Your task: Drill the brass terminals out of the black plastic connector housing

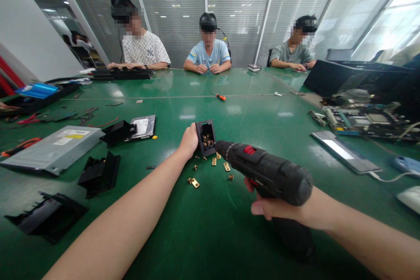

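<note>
My left hand (pixel 189 141) grips a small black plastic socket housing (pixel 205 138), holding it upright on the green table (pixel 210 227); brass contacts show inside it. My right hand (pixel 267 203) is wrapped round the grip of a black cordless electric screwdriver (pixel 265 175) with a red switch. Its tip points into the housing's open face. Several small brass screws and contact pieces (pixel 213 168) lie loose on the table just below the housing.
At left lie a silver optical drive (pixel 52 148), a hard drive (pixel 142 126) and black plastic covers (pixel 98 174). Circuit boards (pixel 364 118), a phone (pixel 344 151) and a computer case (pixel 348 78) sit at right. An orange screwdriver (pixel 219 96) lies mid-table. Three people sit along the far edge.
</note>
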A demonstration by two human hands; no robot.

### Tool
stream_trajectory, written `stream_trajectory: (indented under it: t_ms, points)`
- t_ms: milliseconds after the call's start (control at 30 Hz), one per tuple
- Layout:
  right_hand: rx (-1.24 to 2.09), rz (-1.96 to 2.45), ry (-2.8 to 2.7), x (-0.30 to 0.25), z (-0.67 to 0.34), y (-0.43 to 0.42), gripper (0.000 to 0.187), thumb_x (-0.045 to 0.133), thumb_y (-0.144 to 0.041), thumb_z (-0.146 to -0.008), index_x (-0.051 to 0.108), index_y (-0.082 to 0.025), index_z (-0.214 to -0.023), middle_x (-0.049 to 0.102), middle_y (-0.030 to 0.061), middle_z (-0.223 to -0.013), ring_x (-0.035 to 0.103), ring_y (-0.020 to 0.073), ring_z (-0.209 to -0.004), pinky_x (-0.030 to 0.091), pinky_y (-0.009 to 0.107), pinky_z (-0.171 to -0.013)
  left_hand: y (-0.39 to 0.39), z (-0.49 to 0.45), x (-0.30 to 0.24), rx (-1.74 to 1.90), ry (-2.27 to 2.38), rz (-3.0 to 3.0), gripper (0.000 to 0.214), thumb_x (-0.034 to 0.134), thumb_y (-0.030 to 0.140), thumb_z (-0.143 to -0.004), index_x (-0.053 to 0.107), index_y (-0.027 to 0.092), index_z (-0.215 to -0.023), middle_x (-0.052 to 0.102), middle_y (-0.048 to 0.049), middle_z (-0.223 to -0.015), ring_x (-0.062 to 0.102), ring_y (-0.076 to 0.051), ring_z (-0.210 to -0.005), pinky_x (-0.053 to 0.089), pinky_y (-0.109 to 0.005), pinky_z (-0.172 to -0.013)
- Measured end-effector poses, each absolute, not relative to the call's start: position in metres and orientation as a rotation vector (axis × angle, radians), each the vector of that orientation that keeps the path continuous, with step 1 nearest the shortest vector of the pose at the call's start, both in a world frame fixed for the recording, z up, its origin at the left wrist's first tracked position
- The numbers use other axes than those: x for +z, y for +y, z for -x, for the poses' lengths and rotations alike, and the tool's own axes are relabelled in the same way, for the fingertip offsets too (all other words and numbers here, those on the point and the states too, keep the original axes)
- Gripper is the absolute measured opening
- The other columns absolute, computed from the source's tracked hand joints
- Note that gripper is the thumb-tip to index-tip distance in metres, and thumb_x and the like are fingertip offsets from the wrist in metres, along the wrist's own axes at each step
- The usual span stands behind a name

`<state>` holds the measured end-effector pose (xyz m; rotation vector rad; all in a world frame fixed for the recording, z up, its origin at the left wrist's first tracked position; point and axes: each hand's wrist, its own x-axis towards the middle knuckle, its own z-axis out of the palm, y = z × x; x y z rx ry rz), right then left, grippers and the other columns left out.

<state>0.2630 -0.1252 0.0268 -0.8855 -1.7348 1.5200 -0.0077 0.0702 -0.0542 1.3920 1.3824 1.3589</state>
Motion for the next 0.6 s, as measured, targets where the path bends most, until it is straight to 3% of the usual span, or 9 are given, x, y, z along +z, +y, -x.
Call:
stream_trajectory:
  t_ms: [100,267,600]
  points:
    - [1.442,0.868,-1.799,0.0332,-0.2611,-0.1253,0.094,0.091,-0.029,-0.075,0.041,-0.027,-0.154,0.068,0.0037,-0.093,0.062,0.0126,-0.057,0.056,0.024,-0.049,0.0708,0.0075,-0.0543,1.36,1.379,-1.377,0.048,0.04,0.053,-0.096,0.064,0.02,-0.07,0.064,-0.0019,-0.065,0.061,-0.022,-0.072,0.05,-0.034,-0.073]
    - [1.515,1.005,-1.721,0.037,-0.2589,-0.1301,0.081,0.076,-0.019,-0.085,0.038,-0.028,-0.156,0.066,0.0027,-0.098,0.066,0.0107,-0.054,0.06,0.024,-0.049,0.0722,0.0088,-0.0575,1.371,1.376,-1.381,0.043,0.045,0.053,-0.095,0.064,0.021,-0.073,0.066,-0.0014,-0.068,0.062,-0.021,-0.072,0.05,-0.034,-0.076]
    - [1.527,1.03,-1.666,0.0359,-0.2567,-0.1327,0.084,0.069,-0.012,-0.081,0.036,-0.023,-0.158,0.068,0.0006,-0.091,0.065,0.009,-0.053,0.06,0.021,-0.049,0.0742,0.0083,-0.0584,1.409,1.344,-1.341,0.041,0.049,0.05,-0.095,0.064,0.019,-0.072,0.065,-0.0008,-0.068,0.06,-0.02,-0.071,0.049,-0.033,-0.075]
